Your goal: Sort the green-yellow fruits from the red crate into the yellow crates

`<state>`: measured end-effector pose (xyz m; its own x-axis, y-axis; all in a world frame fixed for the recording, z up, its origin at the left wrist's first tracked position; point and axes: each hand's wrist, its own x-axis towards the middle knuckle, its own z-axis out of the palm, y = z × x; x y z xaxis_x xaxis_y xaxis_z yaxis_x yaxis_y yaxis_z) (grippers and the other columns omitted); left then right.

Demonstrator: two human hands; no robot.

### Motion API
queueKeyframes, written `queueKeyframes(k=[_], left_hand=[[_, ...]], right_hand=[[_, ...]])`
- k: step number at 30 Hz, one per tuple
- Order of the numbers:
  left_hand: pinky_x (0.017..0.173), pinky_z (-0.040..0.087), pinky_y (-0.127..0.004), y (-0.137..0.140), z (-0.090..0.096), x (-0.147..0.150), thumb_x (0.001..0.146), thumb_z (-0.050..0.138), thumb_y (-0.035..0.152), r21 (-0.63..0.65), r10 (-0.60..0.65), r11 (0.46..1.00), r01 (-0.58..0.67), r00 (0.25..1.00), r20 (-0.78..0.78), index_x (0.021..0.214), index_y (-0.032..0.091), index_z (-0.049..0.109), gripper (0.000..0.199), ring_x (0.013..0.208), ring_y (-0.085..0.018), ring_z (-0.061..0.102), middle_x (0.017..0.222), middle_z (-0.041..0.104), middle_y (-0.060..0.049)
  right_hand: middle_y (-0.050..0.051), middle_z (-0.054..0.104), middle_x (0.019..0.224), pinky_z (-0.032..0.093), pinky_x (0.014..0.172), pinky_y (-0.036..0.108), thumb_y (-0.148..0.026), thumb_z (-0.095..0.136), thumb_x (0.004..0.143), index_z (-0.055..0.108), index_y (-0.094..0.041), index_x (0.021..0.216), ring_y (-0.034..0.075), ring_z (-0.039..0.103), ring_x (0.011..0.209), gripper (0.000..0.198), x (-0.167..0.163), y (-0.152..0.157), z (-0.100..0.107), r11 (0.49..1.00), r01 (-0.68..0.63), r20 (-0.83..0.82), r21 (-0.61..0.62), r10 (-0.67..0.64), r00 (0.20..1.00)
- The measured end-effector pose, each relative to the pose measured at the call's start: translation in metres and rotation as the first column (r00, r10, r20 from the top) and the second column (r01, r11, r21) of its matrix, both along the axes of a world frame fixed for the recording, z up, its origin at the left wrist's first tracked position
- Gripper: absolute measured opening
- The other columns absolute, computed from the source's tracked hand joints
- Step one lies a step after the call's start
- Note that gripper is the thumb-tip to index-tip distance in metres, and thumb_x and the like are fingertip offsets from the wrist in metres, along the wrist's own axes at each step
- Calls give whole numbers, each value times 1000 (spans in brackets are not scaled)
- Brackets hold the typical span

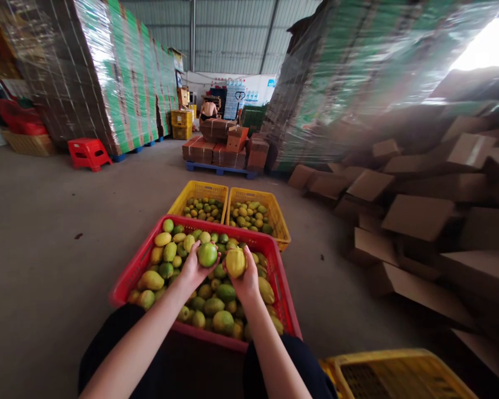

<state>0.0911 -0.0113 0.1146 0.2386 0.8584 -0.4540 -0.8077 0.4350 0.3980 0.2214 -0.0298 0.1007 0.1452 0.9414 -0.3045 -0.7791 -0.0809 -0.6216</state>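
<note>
A red plastic crate full of green and yellow fruit sits on the floor right in front of my knees. My left hand holds a round green fruit above the crate. Beside it, my right hand grips a yellow fruit. Both hands hover over the middle of the pile, close together.
Two yellow crates partly filled with fruit stand just beyond the red one. Another yellow crate is at my lower right. Cardboard boxes are heaped on the right, wrapped pallets on the left, a red stool, and a person far back.
</note>
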Motion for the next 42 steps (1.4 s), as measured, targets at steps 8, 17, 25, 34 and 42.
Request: queueKeyframes(k=[8, 17, 25, 34, 42], left_hand=[[81, 58, -34, -7, 11, -4, 91, 45, 31, 170, 20, 985, -2, 994, -104, 93, 14, 67, 29, 91, -23, 69, 82, 71, -7], [91, 56, -35, -8, 7, 0, 85, 61, 20, 188, 10, 982, -5, 1000, -24, 97, 10, 68, 17, 104, -26, 68, 98, 73, -12], [55, 57, -27, -4, 3, -5, 95, 47, 32, 200, -89, 975, 95, 995, -42, 99, 15, 68, 27, 71, -20, 71, 87, 73, -9], [45, 47, -22, -11, 4, -4, 84, 59, 38, 429, -51, 898, 102, 990, -128, 64, 12, 66, 33, 60, -18, 67, 67, 67, -6], [59, 59, -32, -9, 9, -8, 95, 37, 36, 15, -13, 1000, 11, 996, 89, 100, 10, 65, 39, 75, -23, 71, 83, 71, -13]], right_hand=[[-1, 72, 69, 56, 49, 28, -44, 74, 71, 66, -20, 79, 16, 65, 55, 26, 0, -5, 10, 999, -3, -10, -42, 2, 1000], [-2, 73, 70, 56, 51, 25, -33, 74, 72, 64, -20, 80, 14, 67, 56, 18, 0, -6, 10, 1000, -4, -76, -18, 3, 997], [2, 69, 59, 47, 37, 24, -44, 71, 72, 68, -16, 69, 14, 61, 45, 28, -1, -10, 15, 994, -86, 9, 63, 86, 996], [4, 68, 59, 44, 36, 23, -43, 68, 74, 67, -15, 63, 17, 64, 50, 30, -1, -18, 15, 956, -192, 74, 223, 179, 981], [8, 75, 76, 56, 50, 28, -38, 57, 84, 70, -14, 87, 19, 69, 60, 28, 3, -11, 13, 988, -144, -139, 54, 150, 979]])
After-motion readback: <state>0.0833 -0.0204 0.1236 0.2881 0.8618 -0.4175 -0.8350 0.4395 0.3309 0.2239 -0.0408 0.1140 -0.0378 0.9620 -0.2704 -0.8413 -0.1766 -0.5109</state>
